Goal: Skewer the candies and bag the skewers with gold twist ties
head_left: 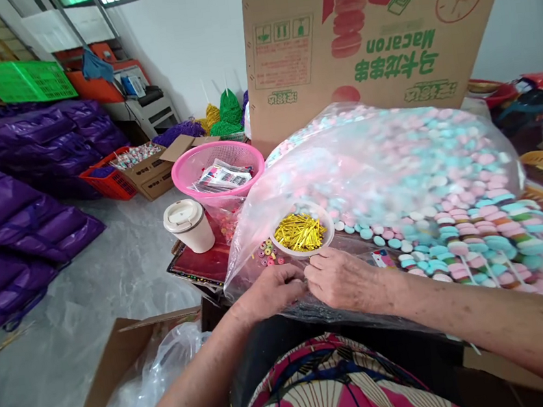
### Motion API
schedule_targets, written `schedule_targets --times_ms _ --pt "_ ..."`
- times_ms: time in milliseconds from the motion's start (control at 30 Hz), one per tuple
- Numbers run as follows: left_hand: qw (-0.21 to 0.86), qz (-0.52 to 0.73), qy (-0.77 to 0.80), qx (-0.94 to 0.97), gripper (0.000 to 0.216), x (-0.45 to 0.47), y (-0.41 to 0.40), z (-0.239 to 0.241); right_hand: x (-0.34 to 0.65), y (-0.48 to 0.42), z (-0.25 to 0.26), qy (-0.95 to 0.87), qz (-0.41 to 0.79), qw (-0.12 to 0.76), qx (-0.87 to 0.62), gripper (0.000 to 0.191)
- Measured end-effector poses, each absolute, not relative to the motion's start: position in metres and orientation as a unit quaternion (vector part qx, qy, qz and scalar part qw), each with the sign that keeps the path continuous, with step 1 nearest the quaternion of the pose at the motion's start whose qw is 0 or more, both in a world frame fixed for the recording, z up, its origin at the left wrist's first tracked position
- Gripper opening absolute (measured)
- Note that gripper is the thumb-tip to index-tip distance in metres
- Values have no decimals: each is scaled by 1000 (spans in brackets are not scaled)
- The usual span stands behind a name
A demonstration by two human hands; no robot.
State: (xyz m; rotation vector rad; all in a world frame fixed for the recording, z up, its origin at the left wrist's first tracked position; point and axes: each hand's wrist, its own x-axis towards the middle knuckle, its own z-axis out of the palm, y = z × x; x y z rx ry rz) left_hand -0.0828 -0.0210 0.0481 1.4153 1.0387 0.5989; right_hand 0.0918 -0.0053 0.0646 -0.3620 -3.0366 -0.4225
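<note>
My left hand (275, 289) and my right hand (339, 279) meet at the table's near edge, fingertips almost touching. Both have curled, pinching fingers; whatever is between them is hidden. Just beyond them stands a white plastic bowl (330, 236) filled with short gold twist ties (299, 230). Small ring-shaped candies (268, 253) lie left of the bowl. A large clear plastic bag (250, 232) spreads over the table, with many loose pink, blue and white candy discs (440, 138). On the right, stacked macaron-like candies on sticks (487, 247) lie in a heap.
A lidded paper cup (191, 229) and a pink basket (216, 149) with packets stand at left. Behind the bag rises a big cardboard box (292, 38). An open carton (123, 364) with plastic is by my left arm. Purple bundles (9, 227) lie on the floor.
</note>
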Motion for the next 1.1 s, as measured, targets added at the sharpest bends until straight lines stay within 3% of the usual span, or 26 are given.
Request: schedule_targets --times_ms 100,200,300,400,467,533,633,767,900,1100 --pt "471 197 433 743 17 -82 -18 54 102 -4 57 -984 -92 33 -147 17" --pt "316 140 422 838 20 -77 -18 54 107 3 58 -977 36 -1 -211 12" --pt "125 119 378 909 22 -74 -20 49 112 10 62 -908 296 11 -296 16" --pt "55 174 338 923 26 -72 -26 42 124 16 63 -749 561 43 -349 27" --pt "112 235 355 898 23 -70 -30 36 139 20 63 -653 660 52 -367 30" --pt "234 331 436 804 19 -64 -33 31 156 20 63 -596 695 124 -383 29" --pt "471 447 531 544 13 -51 -33 26 172 9 59 -584 653 236 -421 33" --pt "689 460 474 300 19 -35 -28 28 163 -14 45 -611 554 249 -508 18" --pt "716 436 454 303 22 -27 -27 35 150 -20 36 -590 460 307 -589 27" --pt "704 420 428 380 13 -11 -27 40 143 -27 38 -728 303 233 -570 59"
